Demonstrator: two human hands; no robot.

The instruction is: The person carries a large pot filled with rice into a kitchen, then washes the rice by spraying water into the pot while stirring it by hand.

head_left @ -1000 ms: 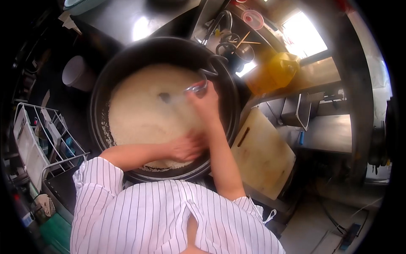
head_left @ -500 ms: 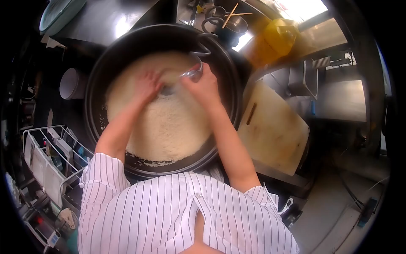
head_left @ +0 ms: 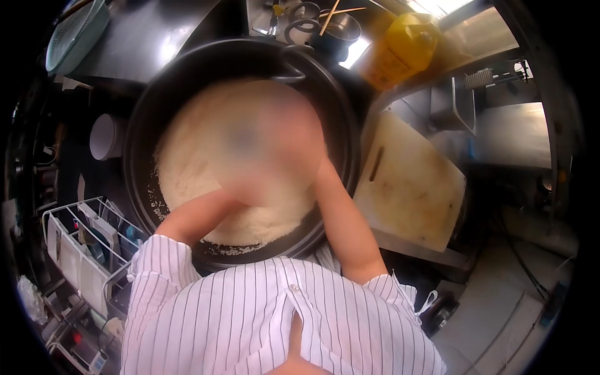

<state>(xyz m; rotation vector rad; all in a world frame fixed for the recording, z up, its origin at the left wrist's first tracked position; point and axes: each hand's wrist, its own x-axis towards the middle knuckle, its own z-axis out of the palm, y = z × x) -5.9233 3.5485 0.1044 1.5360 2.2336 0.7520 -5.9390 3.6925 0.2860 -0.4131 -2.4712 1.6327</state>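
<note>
A wide black pot (head_left: 139, 187) holds a broad bed of pale grains (head_left: 194, 137) that looks like rice. Over its right half, my right hand (head_left: 290, 131) reaches in, blurred so that its fingers and anything in them cannot be made out. My left hand (head_left: 248, 189) is low over the grains near the pot's middle, its fingers blurred too. A greyish smudge shows between the hands, too unclear to name. Loose grains cling to the pot's inner wall at the lower left.
Right of the pot lies a stained cutting board (head_left: 412, 187). Behind stand a yellow jug (head_left: 403, 50) and a small pan (head_left: 340, 30) with chopsticks. At left are a white bucket (head_left: 106, 136), a wire rack (head_left: 87, 250) and a pale green basket (head_left: 75, 40).
My left hand has come down and right, closer to my body. The clear cup held by my right hand earlier is no longer distinguishable in the blur. The view has shifted slightly.
</note>
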